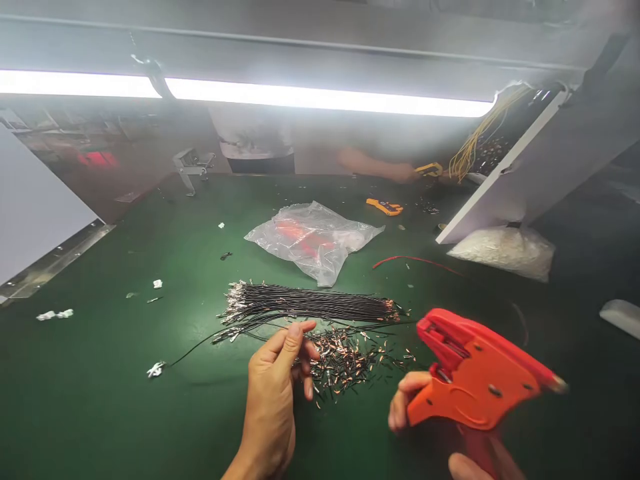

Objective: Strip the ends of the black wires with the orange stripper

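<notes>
My left hand [273,383] has its thumb and index finger closed together on a thin black wire [193,347]. The wire's left end carries a white connector [156,369]; its other end runs right to the stripper's jaws. Whether the tip lies inside them I cannot tell. My right hand [411,399] grips the handle of a red and orange wire stripper [480,380], jaws pointing left. Behind my left hand lies a bundle of black wires [310,302] with bare copper ends on the right. A heap of cut insulation and copper scraps [345,360] sits beside my left fingers.
A clear plastic bag [320,260] with something red inside lies beyond the bundle. Farther back are a yellow stripper [384,207] and a co-worker's arm [380,165] by another yellow tool. A red wire [415,259] and a bag of pale pieces [505,252] lie right.
</notes>
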`<state>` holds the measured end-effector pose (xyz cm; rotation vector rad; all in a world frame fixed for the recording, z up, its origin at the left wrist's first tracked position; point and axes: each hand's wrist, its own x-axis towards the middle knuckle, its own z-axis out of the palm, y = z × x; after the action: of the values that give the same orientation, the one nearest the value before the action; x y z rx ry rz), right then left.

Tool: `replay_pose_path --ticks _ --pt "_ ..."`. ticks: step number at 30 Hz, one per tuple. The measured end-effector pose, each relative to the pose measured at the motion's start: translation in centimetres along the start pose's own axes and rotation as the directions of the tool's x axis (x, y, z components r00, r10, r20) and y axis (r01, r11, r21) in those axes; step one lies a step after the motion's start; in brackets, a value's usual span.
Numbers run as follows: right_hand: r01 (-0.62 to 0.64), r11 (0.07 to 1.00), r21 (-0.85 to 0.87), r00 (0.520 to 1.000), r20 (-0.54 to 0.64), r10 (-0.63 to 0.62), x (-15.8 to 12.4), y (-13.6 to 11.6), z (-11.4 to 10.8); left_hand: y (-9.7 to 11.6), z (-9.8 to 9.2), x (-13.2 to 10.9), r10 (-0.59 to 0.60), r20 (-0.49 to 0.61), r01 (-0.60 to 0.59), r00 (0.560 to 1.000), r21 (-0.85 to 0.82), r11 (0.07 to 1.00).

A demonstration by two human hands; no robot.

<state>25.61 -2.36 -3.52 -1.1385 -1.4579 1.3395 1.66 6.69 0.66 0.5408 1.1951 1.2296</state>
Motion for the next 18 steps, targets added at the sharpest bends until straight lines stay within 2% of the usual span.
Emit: replay_pose_path --ticks 1,2,3,4,7,9,10,12,15,16,18 --pt "0.073 0.977 -0.202 0.995 -0.052 -0.086 0.0 0.0 -0.8 -0.1 0.0 0.0 -0.004 0.013 0.004 1.000 -0.006 1.000" --pt "0.101 0.919 -0.380 0.990 -0.053 -0.131 0.1 0.0 -1.5 -0.2 -0.1 0.1 -0.009 0.029 0.010 1.000 -0.015 1.000" --pt "0.165 0.862 -0.479 0.980 -0.023 -0.200 0.4 -0.1 -1.9 -0.3 -0.1 0.1 -0.016 0.046 0.017 0.999 -0.027 0.999" --pt "0.311 0.802 -0.511 0.945 0.075 -0.319 0.8 -0.1 -2.1 -0.4 -0.2 0.1 -0.020 0.061 0.022 0.998 -0.039 0.999" --pt "0.364 0.664 -0.653 0.926 0.180 -0.331 2.2 -0.2 -1.4 -0.9 -0.5 0.2 -0.001 0.070 0.005 0.998 -0.057 0.998" --pt "0.363 0.636 -0.681 0.929 0.210 -0.306 2.8 -0.2 -0.4 -1.2 -0.8 0.4 0.050 0.059 -0.048 0.997 -0.028 0.998" --pt "0.362 0.658 -0.660 0.931 0.217 -0.294 2.8 -0.3 0.0 -1.4 -0.8 0.5 0.084 0.052 -0.084 0.995 0.006 0.996" --pt "0.310 0.773 -0.553 0.950 0.203 -0.237 2.5 -0.3 0.6 -1.8 -0.9 0.8 0.148 0.035 -0.150 0.988 0.086 0.985" --pt "0.063 0.967 -0.246 0.996 0.078 -0.045 1.6 -0.6 0.9 -2.3 -0.8 1.0 0.218 0.000 -0.215 0.976 0.162 0.963" --pt "-0.012 0.995 -0.104 0.999 0.046 0.017 1.4 -0.7 0.9 -2.5 -0.8 1.0 0.233 -0.010 -0.228 0.972 0.172 0.958" --pt "-0.083 0.976 0.203 0.996 0.032 0.078 1.2 -1.0 1.2 -2.7 -0.7 0.7 0.267 -0.030 -0.257 0.963 0.195 0.947"
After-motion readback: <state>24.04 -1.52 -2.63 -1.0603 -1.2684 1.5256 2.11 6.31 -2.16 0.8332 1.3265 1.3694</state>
